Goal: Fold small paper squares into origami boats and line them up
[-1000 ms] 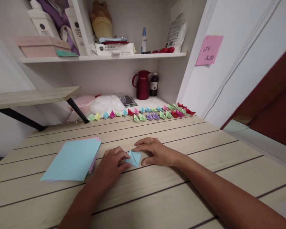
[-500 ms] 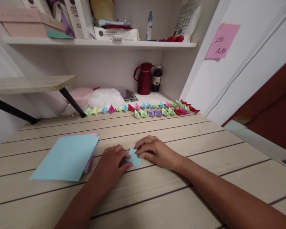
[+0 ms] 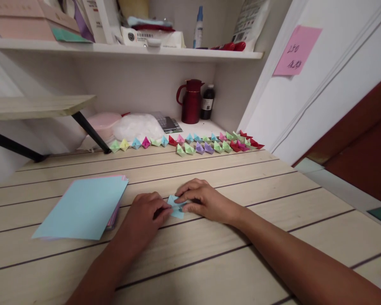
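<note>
On the plank-patterned tabletop (image 3: 209, 262), a small folded light-blue paper (image 3: 177, 214) is being grasped at its left side by the left hand (image 3: 148, 210) and pinched at its right side by the right hand (image 3: 206, 201). Behind it, the far edge is being occupied by small coloured paper boats (image 3: 200, 148).

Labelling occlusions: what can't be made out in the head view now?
Head view:
Small blue paper: partly covered by left grip and right grip.
Lower sheets: mostly covered by the top blue sheet.
Pink box: cut off by the picture's edge, top left.
Dark bottle: label print too small.
</note>
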`<state>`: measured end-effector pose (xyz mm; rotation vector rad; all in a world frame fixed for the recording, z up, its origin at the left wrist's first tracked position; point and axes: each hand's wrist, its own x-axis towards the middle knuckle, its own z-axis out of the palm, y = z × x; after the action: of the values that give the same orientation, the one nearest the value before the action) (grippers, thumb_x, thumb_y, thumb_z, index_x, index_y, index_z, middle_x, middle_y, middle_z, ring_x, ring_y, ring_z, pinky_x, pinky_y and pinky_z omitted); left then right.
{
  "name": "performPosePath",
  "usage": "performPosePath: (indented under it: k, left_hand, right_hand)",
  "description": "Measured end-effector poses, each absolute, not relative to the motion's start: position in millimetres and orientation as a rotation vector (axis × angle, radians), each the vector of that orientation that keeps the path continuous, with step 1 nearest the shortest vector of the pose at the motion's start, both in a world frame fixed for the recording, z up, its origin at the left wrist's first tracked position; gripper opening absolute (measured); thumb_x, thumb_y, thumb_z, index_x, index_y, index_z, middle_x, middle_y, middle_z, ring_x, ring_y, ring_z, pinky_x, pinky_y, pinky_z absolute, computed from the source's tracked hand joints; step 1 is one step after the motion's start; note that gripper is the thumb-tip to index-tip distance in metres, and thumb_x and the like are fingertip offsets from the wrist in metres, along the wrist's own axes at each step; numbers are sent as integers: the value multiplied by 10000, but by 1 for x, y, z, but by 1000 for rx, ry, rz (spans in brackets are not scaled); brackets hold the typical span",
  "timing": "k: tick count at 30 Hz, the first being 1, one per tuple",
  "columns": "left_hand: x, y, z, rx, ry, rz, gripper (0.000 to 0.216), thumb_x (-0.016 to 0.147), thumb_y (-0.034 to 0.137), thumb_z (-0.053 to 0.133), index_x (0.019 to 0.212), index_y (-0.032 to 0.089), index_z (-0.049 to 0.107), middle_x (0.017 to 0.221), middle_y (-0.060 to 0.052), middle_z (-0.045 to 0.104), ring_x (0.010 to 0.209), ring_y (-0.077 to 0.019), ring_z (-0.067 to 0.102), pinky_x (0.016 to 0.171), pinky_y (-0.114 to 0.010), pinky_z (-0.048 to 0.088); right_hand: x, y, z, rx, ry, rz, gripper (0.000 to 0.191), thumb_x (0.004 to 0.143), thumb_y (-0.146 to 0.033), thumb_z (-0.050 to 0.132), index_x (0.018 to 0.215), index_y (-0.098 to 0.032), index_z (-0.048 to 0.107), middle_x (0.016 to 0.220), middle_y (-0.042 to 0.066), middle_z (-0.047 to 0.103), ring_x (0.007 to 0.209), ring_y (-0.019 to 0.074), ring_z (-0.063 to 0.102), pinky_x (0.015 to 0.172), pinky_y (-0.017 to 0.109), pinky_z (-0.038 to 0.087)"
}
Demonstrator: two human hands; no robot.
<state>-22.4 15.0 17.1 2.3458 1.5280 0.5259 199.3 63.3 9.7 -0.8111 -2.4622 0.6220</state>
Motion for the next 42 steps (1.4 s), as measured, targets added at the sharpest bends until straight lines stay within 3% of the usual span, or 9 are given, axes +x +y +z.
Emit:
performPosePath:
  k: [6,9,15,27,38,42]
  left_hand:
    - [-19,14,18,2424,1570,535,208,892,272,513,814,220,699,800,-15,657,814,-192,580,806,-356,385]
    - [-19,14,18,2460,1581,524,206,897,245,505,884,237,710,797,-13,656,812,-194,581,799,-358,390]
    - [-19,14,14,2536,1606,489,123,853,297,624,924,229,699,836,-17,671,854,-204,588,865,-389,382]
    - [-8,6,16,2566,1584,516,169,877,197,566,788,215,709,791,-8,665,812,-177,606,894,-410,381]
    - [-10,14,12,2046,1787,664,142,802,244,622,739,246,749,848,-18,597,843,-192,583,797,-360,418]
    - [-10,11,18,1986,1749,638,128,784,250,636,727,260,751,866,-13,603,863,-193,582,785,-348,416]
  right_hand:
    - [197,65,7,-836,-2461,575,386,796,-358,736,1164,-278,651,1155,42,669,1104,221,557,992,382,329]
    - [194,66,6,-871,-2415,541,320,832,-268,693,1147,-259,638,1092,41,688,1050,212,572,946,367,360]
    - [189,69,1,-808,-2367,489,25,838,-201,674,846,-225,675,1000,15,715,967,180,607,884,332,380]
    - [194,60,6,-791,-2329,597,70,794,-193,734,766,-218,674,883,-5,714,902,167,623,865,323,394]
    - [187,59,2,-1065,-2217,616,83,792,-167,725,821,-233,684,1099,19,646,1065,207,554,933,389,344]
    - [190,55,7,-994,-2283,643,73,801,-180,723,796,-222,663,1035,5,669,1030,192,561,919,376,341]
